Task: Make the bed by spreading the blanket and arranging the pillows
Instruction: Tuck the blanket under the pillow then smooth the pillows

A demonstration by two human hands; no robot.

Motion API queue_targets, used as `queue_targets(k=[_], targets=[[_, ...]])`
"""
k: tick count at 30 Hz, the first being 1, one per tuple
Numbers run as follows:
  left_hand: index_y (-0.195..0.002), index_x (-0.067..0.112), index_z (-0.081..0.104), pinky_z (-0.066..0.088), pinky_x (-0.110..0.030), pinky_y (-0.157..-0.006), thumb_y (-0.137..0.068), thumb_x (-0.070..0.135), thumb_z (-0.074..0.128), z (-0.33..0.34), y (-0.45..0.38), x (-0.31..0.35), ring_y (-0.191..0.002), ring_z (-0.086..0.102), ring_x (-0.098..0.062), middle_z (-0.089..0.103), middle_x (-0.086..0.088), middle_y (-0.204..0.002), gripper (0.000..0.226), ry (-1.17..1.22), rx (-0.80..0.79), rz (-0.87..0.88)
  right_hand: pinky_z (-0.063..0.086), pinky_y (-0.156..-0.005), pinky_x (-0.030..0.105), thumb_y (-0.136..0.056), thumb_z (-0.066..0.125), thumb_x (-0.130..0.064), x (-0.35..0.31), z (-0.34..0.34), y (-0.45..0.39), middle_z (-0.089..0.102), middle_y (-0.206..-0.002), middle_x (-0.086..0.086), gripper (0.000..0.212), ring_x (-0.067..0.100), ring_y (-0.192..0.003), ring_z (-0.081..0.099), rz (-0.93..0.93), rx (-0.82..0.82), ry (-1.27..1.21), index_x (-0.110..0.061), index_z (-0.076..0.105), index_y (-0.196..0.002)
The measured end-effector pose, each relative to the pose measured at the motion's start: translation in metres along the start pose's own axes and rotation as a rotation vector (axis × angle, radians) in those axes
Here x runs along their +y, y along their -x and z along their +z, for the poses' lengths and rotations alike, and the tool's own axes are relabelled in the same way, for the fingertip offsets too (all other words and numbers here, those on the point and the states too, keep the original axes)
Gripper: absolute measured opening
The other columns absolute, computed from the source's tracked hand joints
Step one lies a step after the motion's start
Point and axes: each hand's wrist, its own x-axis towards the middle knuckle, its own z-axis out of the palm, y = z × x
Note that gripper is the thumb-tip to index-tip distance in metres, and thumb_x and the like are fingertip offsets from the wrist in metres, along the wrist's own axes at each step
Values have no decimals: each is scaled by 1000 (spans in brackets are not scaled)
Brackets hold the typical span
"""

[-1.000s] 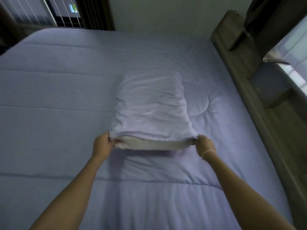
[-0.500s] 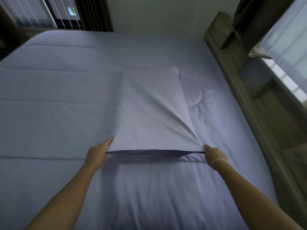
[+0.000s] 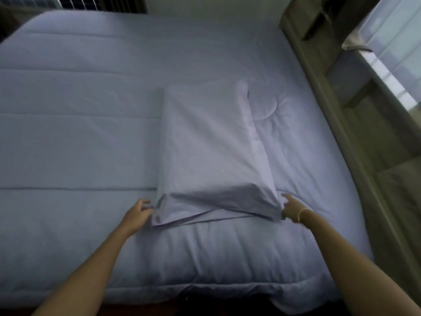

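One pillow [image 3: 211, 147] lies on one blanket [image 3: 79, 137], and two bare hands reach to the pillow's near end.

The left hand [image 3: 136, 215] sits just beside the near left corner of the pillow's case, palm down, forearm running in from the lower left. Its fingers [image 3: 145, 205] are loosely curled and slightly apart, the tips at the cloth edge; whether they pinch it I cannot tell, as the picture is blurred there.

The pillow lies lengthwise on the middle of the bed, a little right of centre, long axis running away from the person. Its case is pale lilac like the blanket, and its open near end sags flat in loose folds onto the blanket.

The right hand [image 3: 292, 208] is at the near right corner of the case, forearm coming from the lower right, a thin bracelet [image 3: 301, 213] on the wrist. One finger points forward; the others curl toward the cloth corner. If they hold it, I cannot tell.

The blanket is quilted, spread smooth across the bed, its near hem hanging over the edge. To the right runs a wooden headboard [image 3: 330, 115] with shelves, and beyond it a bright window [image 3: 396, 49]. A barred window [image 3: 75, 3] shows top left, beside a pale wall [image 3: 205, 5].
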Motion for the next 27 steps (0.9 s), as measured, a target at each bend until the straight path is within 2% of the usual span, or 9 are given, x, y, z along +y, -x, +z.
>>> queue_targets(k=[4,7,10,15,18,20,23,25,27], targets=[[-116,10,56,45,-32,-82,-87,44,61,14,-8,30,-101,61,-27,64,-11,-106,45,28,10,-70,46,-69,36,-86,54,-9,-20,21,-11,63,-100,23,36,30,-79,57,5,60,-172,-13,50,-122],[-85,2,63,42,-32,-69,-91,27,59,26,-10,39,-88,64,-32,67,-17,-87,26,-179,10,26,44,-59,26,-87,62,-21,-27,38,-10,66,-83,17,16,23,-65,56,40,51,-140,-5,64,-87],[-87,2,61,43,-33,-69,-91,21,57,13,-5,26,-87,62,-33,67,-21,-93,20,-315,21,68,39,-53,27,-89,54,-19,-8,42,-3,66,-81,13,25,25,-64,55,32,147,7,-13,57,-65],[-90,5,62,37,-27,-65,-89,20,61,4,22,-11,-85,60,-28,65,-15,-89,15,-418,-158,113,44,-59,27,-87,54,-17,32,51,18,72,-78,10,32,27,-70,62,32,57,174,-15,62,-57],[-108,6,62,42,-26,-72,-86,17,62,5,22,-16,-95,62,-28,67,-15,-106,25,-454,-275,77,49,-74,30,-81,54,-14,30,53,19,67,-93,12,11,31,-87,60,129,7,320,-10,64,-79],[-116,9,54,45,-27,-78,-80,18,62,-4,19,-14,-101,60,-28,63,-13,-115,38,-525,-317,20,45,-95,41,-82,48,-15,25,46,18,60,-117,12,30,32,-104,58,224,84,378,-15,59,-110],[-133,11,38,45,-45,-95,-77,23,56,-16,12,6,-115,52,-36,47,-18,-132,60,-591,-55,-11,38,-104,43,-85,49,-17,-9,26,15,48,-139,9,49,34,-119,52,55,444,235,-17,46,-134],[-133,1,43,45,-49,-93,-82,17,46,-7,-3,40,-113,54,-42,49,-26,-131,53,-542,299,207,37,-103,47,-87,53,-15,-57,25,2,47,-140,18,47,40,-120,50,-216,684,149,-5,47,-133],[-130,-5,47,43,-53,-97,-83,17,37,15,-16,91,-116,53,-45,50,-30,-131,54,-452,462,422,33,-107,51,-91,51,-17,-118,40,-7,46,-141,21,46,39,-128,45,-437,758,148,-2,48,-134]])
